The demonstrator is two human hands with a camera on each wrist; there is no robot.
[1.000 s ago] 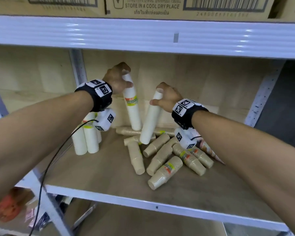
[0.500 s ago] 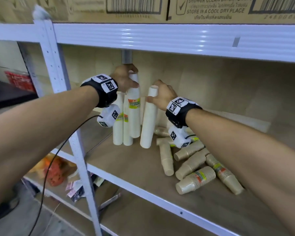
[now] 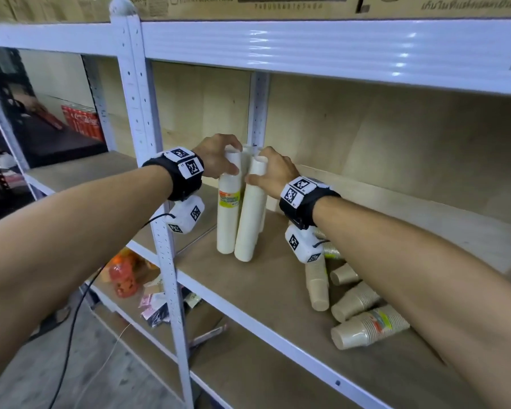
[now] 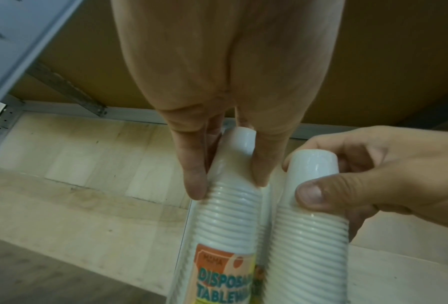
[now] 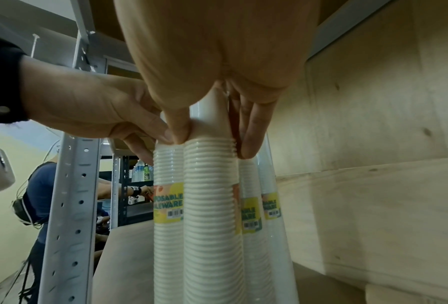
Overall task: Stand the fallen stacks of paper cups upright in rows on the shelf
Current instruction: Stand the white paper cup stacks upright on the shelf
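Hands each grip a tall white cup stack near its top: left hand (image 3: 219, 157) the labelled stack (image 3: 229, 208), right hand (image 3: 273, 174) the plain stack (image 3: 250, 219). Both stand at the shelf (image 3: 278, 290) left end; seat bases flat, touching neighbours, before releasing.

The two rear white stacks (image 3: 246, 160) at the shelf's back left corner show only their tops in the head view, hidden behind the front pair. The right forearm (image 3: 410, 270) covers most of the fallen brown stacks (image 3: 363, 302) toward the shelf's right end, so their number cannot be told. In the left wrist view the label (image 4: 224, 275) is cut off by the bottom edge. The cardboard boxes (image 3: 278, 5) overhead are cropped by the top edge, their print blurred. The left hand (image 4: 217, 86) hides its own fingertips behind the stack.
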